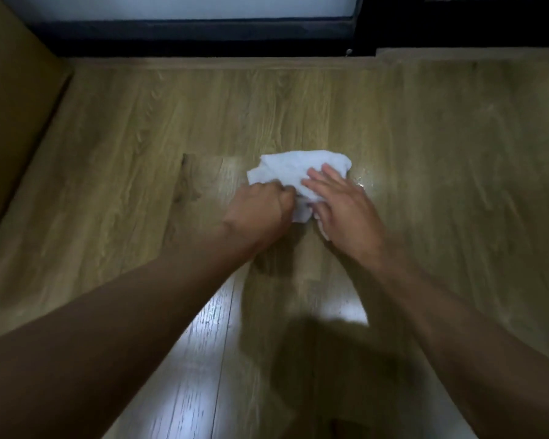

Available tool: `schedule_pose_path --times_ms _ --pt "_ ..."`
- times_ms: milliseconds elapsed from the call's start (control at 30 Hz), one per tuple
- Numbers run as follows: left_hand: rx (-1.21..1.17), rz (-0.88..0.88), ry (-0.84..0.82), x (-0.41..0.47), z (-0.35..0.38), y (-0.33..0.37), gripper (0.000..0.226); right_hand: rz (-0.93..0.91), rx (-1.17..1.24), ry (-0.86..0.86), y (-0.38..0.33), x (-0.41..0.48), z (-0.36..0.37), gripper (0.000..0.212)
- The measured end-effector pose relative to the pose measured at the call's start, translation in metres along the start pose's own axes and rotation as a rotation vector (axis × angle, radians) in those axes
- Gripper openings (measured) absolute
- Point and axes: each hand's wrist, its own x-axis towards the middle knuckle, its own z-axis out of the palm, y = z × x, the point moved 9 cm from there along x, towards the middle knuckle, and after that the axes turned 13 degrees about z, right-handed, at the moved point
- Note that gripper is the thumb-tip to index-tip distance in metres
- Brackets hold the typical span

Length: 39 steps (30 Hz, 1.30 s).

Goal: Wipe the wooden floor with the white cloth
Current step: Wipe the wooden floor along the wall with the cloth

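Observation:
A crumpled white cloth [293, 171] lies on the wooden floor [425, 147] in the middle of the view. My left hand [260, 210] is clenched on the cloth's near left edge, knuckles up. My right hand [339, 204] presses flat on the cloth's right part, fingers spread and pointing to the upper left. A bit of cloth shows under the right palm. A small wet shine [360, 184] sits on the boards just right of the cloth.
A dark window frame or sill [203, 39] runs along the far edge of the floor. A brown wall or panel [10, 99] rises on the left. Bright light reflects off the boards [203, 343] near me, between my forearms.

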Motion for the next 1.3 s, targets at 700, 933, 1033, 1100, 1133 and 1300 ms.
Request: schedule_pose_path --times_ms 700,933,1033,1100,1133,1300 --pt "-0.233 -0.41 0.123 -0.056 0.018 -0.136 0.013 0.035 0.001 -0.173 -0.115 0.078 0.074 0.046" --pt "-0.235 -0.329 0.247 -0.093 0.029 -0.095 0.028 -0.298 -0.06 -0.232 -0.108 0.025 0.064 0.042" --pt "-0.207 -0.347 0.198 -0.087 0.029 -0.119 0.028 -0.276 -0.129 -0.223 -0.119 0.053 0.066 0.043" --pt "-0.251 -0.465 0.182 -0.087 0.029 -0.157 0.021 -0.157 -0.116 -0.217 -0.144 0.073 0.084 0.044" --pt "-0.244 -0.524 0.18 -0.088 0.027 -0.173 0.018 -0.023 -0.045 -0.196 -0.153 0.08 0.089 0.043" --pt "-0.288 -0.557 0.209 -0.104 0.022 -0.164 0.028 -0.156 -0.098 -0.108 -0.163 0.038 0.102 0.046"
